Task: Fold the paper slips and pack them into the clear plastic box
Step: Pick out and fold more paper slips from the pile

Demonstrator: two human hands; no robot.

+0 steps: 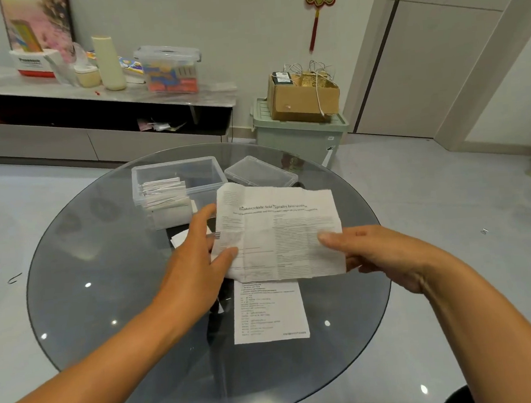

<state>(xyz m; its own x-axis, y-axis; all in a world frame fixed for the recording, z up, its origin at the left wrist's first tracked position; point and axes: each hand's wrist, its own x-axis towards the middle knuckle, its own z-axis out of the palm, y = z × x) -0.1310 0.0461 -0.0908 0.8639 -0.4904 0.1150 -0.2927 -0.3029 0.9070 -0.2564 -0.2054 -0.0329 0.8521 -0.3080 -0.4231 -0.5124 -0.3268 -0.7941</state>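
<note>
Two hands on the creased instruction leaflet [279, 232]: your right hand [379, 256] pinches its right edge, your left hand [195, 257] grips its left edge. Its long axis runs hand to hand; the clear plastic box [176, 179] sits beyond, nearer your left.

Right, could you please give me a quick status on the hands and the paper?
Left hand and right hand pinch the unfolded leaflet by its sides. Folded slips already in box. Another sheet lies beneath; nothing in the way.

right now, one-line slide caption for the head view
Both hands, left hand and right hand, hold an unfolded leaflet over a glass table, clear plastic box behind.
</note>
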